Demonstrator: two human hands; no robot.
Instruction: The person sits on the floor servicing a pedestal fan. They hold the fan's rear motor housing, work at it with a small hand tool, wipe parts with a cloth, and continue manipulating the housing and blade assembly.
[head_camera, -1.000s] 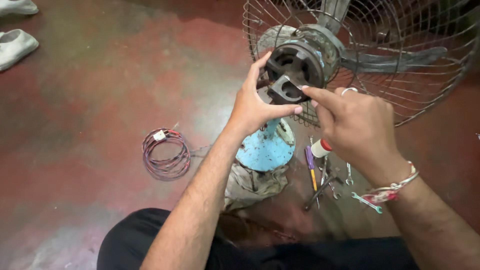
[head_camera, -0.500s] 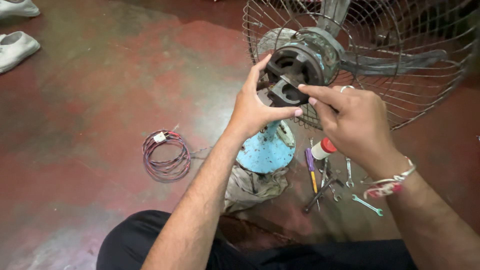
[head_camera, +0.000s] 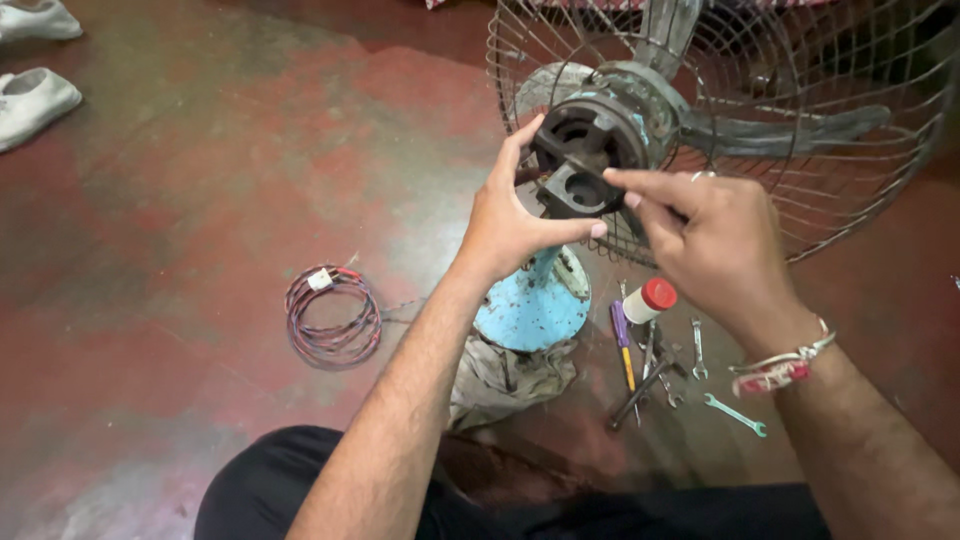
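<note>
left hand (head_camera: 510, 225) clamped on the fan motor housing (head_camera: 590, 150); right hand (head_camera: 710, 235) pinches, seemingly, something small there; best braced firmly.

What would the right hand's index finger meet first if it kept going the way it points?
The right hand points left, fingertip at the dark round motor housing of the wire-caged fan. It would likely meet that housing first, close to the left hand; depth is unclear.
</note>
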